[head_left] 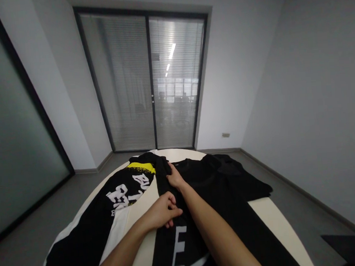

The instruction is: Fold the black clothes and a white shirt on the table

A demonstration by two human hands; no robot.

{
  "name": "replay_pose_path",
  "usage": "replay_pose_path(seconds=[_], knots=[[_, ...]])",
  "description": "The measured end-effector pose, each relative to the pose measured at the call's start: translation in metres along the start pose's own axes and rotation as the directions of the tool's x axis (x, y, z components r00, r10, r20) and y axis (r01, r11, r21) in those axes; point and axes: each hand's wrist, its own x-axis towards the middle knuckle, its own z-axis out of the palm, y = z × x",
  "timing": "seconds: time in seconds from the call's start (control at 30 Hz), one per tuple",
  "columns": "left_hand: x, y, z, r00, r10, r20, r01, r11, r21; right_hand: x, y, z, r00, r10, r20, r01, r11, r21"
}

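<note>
Head view: Black printed shirt [222, 195] extends from near the table's [277, 223] far edge. Left side appears turned inward; opposite sleeve [252, 182] lies spread to the right edge. Left hand [163, 211]: loosely curled, apparently released. Right hand [175, 177]: beside collar; grip indeterminable.

Black shirt [207, 177] with pale grey lettering [176, 252]; another black garment [81, 235] with white lettering [120, 192], white edging and a speckled yellow band [140, 166]; cream tabletop [279, 223].

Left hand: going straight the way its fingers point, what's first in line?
Likely the right forearm, which crosses ahead of the left hand; depth is unclear, so it could brush the black shirt first.
</note>
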Motion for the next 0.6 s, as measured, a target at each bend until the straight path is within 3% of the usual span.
replay_pose_path(seconds=[0.07, 0.13, 0.23, 0.37, 0.6], knots=[[-0.001, 0.002, -0.003, 0.986, 0.108, -0.128, -0.083, 0.979, 0.186, 0.000, 0.001, -0.003, 0.999, 0.033, -0.004, -0.033, 0.999, -0.010], [-0.001, 0.000, -0.008, 0.930, 0.261, -0.259, -0.129, 0.892, 0.434, 0.000, 0.003, -0.007, 0.998, 0.065, -0.009, -0.065, 0.998, -0.007], [0.002, -0.009, -0.014, 0.867, 0.406, -0.288, -0.128, 0.741, 0.659, -0.004, 0.004, -0.014, 0.997, 0.074, -0.003, -0.074, 0.994, -0.086], [0.008, -0.024, -0.017, 0.850, 0.455, -0.267, -0.148, 0.692, 0.707, -0.018, -0.002, -0.026, 0.999, 0.042, 0.020, -0.036, 0.972, -0.234], [0.012, -0.035, -0.015, 0.893, 0.401, -0.206, -0.128, 0.664, 0.737, -0.060, -0.003, -0.045, 0.993, 0.064, 0.098, -0.005, 0.862, -0.508]])
